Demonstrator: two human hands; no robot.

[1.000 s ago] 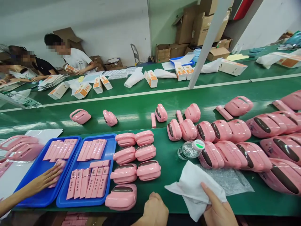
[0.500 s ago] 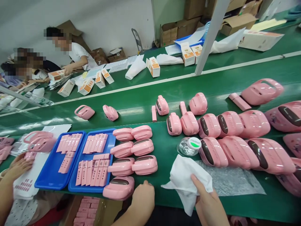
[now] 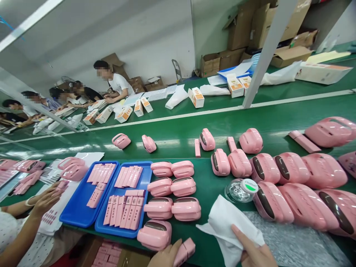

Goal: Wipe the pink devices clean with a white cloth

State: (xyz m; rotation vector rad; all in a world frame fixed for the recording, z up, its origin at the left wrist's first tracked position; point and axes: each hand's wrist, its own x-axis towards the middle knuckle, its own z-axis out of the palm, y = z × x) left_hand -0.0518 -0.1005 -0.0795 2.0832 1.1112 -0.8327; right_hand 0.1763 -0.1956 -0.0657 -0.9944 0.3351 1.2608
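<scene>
At the table's front edge my left hand (image 3: 165, 256) is closed round a small pink rectangular piece (image 3: 185, 251), whose far end sticks out of the fingers. A white cloth (image 3: 232, 222) hangs from my right hand (image 3: 251, 247), pinched between thumb and fingers. Just above my left hand sits a glossy pink plastic housing (image 3: 155, 235) with a dark window, at the front of a double row of housings. A clear plastic jar (image 3: 236, 192) with a white and green lid stands beyond the cloth. Bubble wrap (image 3: 294, 237) lies flat to the right.
Two blue trays (image 3: 75, 213) (image 3: 122, 230) of slim pink pieces lie left of the housings. More pink housings (image 3: 319, 168) crowd the right side. Behind runs a green conveyor (image 3: 178, 128) with several parts. At left a co-worker's hands (image 3: 46, 200) hold a pink piece.
The view has tilted upward, so everything sits lower in the frame. A pink piece now shows in my left hand. My right hand still grips the cloth.
</scene>
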